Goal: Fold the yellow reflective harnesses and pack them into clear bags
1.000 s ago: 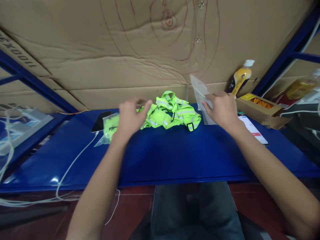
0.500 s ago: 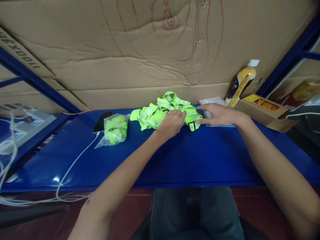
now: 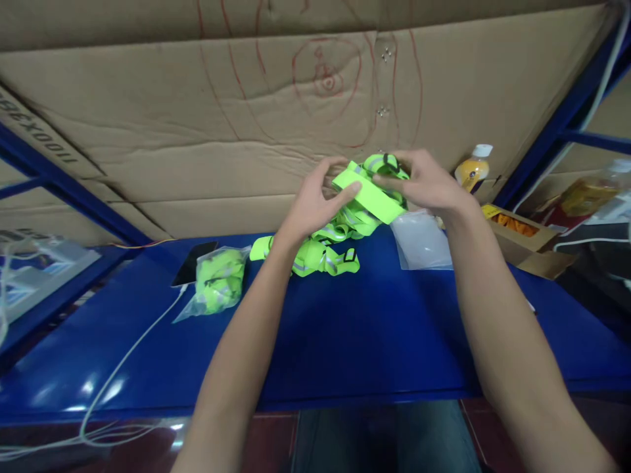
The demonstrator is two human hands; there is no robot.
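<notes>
Your left hand [image 3: 308, 207] and right hand [image 3: 424, 184] now pinch the green strap [image 3: 369, 197], lifted above the shelf [image 3: 345, 341]; half a second earlier both lay flat there.

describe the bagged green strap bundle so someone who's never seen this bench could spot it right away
Start at the blue bench top under the cardboard wall. Left of the loose neon green straps that both hands are lifting lies the bagged bundle, beside a dark phone. It alone is sealed in clear plastic; the empty clear bag lies right.
</notes>
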